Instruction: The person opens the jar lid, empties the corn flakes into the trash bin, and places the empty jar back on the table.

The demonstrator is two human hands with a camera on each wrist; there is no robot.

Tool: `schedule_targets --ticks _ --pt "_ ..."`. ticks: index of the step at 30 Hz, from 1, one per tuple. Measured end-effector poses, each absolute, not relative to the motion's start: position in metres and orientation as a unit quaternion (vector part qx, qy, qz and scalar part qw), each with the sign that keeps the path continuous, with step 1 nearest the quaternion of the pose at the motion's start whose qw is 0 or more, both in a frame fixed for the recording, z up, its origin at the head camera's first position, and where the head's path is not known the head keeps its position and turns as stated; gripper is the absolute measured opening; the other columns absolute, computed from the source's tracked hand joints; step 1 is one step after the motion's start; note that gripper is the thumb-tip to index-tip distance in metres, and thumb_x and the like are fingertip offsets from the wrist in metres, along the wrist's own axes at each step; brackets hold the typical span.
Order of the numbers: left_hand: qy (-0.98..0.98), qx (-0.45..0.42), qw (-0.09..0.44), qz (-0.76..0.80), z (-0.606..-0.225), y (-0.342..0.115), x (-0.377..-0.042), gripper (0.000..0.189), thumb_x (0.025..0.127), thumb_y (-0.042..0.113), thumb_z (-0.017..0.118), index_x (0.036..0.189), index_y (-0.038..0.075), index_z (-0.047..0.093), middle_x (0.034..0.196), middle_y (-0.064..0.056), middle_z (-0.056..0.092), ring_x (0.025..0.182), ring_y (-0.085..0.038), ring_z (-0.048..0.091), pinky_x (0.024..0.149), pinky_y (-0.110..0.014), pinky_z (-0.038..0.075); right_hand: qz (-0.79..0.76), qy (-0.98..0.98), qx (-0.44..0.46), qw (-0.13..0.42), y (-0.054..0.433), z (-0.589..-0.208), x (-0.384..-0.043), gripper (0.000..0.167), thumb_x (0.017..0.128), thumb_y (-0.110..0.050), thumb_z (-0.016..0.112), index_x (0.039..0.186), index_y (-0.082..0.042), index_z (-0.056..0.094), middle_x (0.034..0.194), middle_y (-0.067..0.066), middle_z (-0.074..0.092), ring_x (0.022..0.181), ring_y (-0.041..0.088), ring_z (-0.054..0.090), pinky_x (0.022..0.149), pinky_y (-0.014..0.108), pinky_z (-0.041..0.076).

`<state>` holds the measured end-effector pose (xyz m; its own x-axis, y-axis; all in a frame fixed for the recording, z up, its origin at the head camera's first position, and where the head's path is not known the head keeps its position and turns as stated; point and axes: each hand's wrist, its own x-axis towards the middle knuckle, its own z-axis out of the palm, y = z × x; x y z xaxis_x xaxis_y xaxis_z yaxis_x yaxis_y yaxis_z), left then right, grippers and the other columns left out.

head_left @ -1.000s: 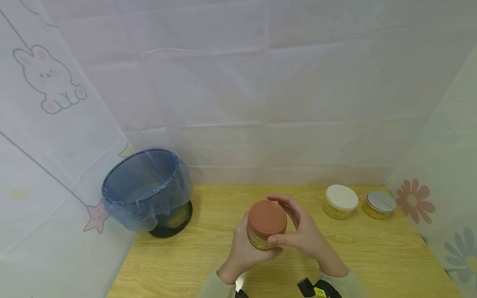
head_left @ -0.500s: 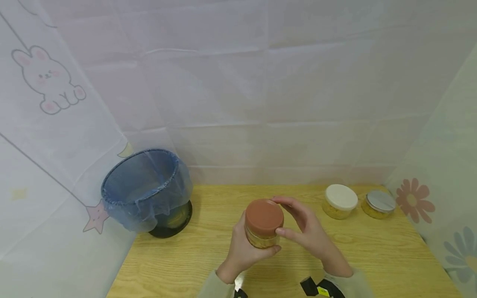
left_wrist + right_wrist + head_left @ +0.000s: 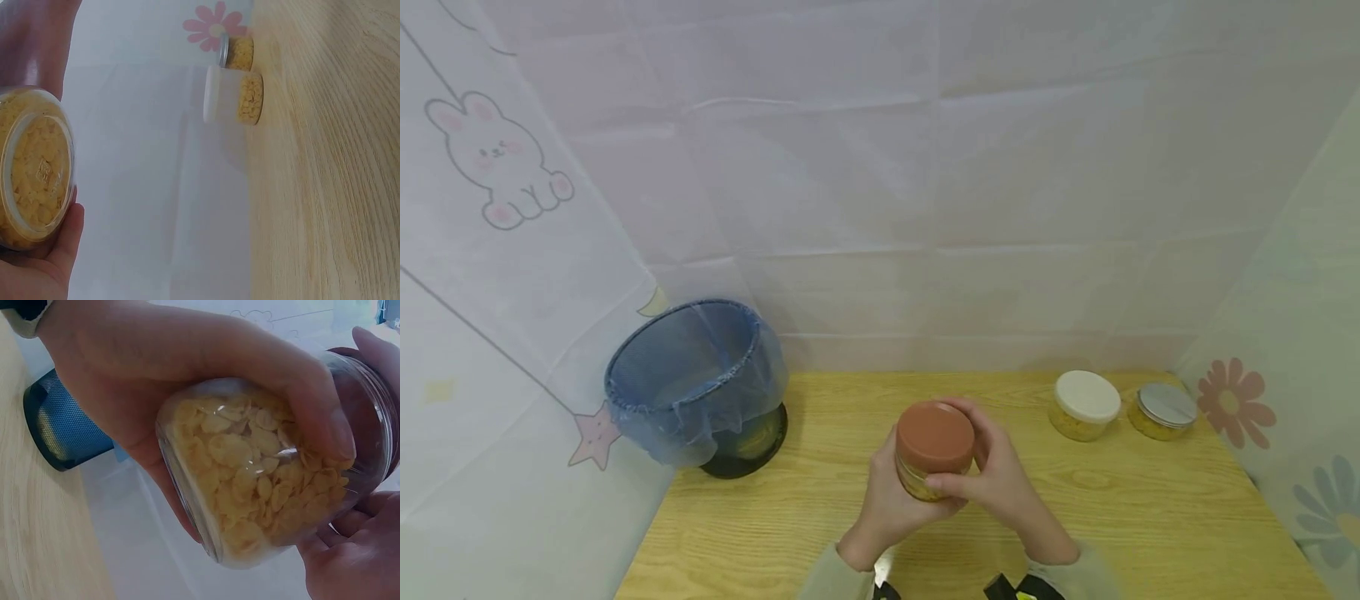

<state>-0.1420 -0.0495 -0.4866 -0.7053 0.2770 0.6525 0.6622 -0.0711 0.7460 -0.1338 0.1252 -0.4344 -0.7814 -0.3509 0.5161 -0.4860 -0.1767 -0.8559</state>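
Note:
A clear jar (image 3: 250,469) of yellow corn flakes with a reddish-brown lid (image 3: 935,436) is held between both hands above the table. My left hand (image 3: 887,492) grips the jar's body from the left, its thumb lying across the clear side in the right wrist view. My right hand (image 3: 992,475) grips around the lid's edge, with the thumb at the near side and fingers curved behind. The left wrist view faces the jar's round base (image 3: 40,175). In the head view the lid hides part of the body, and most left fingers are out of sight behind it.
At the back right stand a white-lidded jar (image 3: 1086,407) and a lower silver-lidded jar (image 3: 1162,412), both holding yellow flakes. A mesh bin (image 3: 733,442) lined with a blue bag (image 3: 688,354) stands at the left edge. Printed cloth walls rise behind the wooden table (image 3: 752,533).
My right hand backed off to the right slightly, then came back left and closer around the lid. The jar shifted slightly left, then back right. My left hand keeps its grip.

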Motion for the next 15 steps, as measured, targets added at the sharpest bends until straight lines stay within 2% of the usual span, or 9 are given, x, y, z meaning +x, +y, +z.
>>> schedule_targets --ticks 7,11,15 --pt "-0.671 -0.359 0.158 -0.629 -0.4858 -0.0498 -0.1428 0.09 0.072 0.009 0.089 0.149 0.01 0.043 0.131 -0.008 0.061 0.11 -0.026 0.064 0.09 -0.042 0.056 0.7 -0.638 0.319 0.045 0.1205 -0.4386 -0.1338 0.079 0.081 0.005 0.08 0.15 0.001 0.042 0.138 0.018 0.056 0.124 0.028 0.057 0.103 0.036 0.047" --pt "-0.679 -0.354 0.159 -0.622 -0.4847 -0.0509 -0.1426 0.096 0.07 0.009 0.09 0.152 0.01 0.04 0.134 -0.008 0.06 0.113 -0.026 0.063 0.092 -0.043 0.055 0.701 -0.63 0.329 0.063 0.1177 -0.4379 -0.1339 0.08 0.08 0.007 0.078 0.15 0.003 0.04 0.139 0.018 0.057 0.125 0.026 0.057 0.103 0.034 0.047" --pt "-0.68 -0.348 0.15 -0.628 -0.4852 -0.0511 -0.141 0.099 0.069 0.009 0.091 0.153 0.011 0.039 0.134 -0.008 0.06 0.112 -0.026 0.063 0.092 -0.042 0.055 0.713 -0.598 0.352 0.102 0.1146 -0.43 -0.1337 0.082 0.079 0.01 0.076 0.15 0.009 0.036 0.143 0.023 0.052 0.128 0.028 0.054 0.106 0.034 0.044"
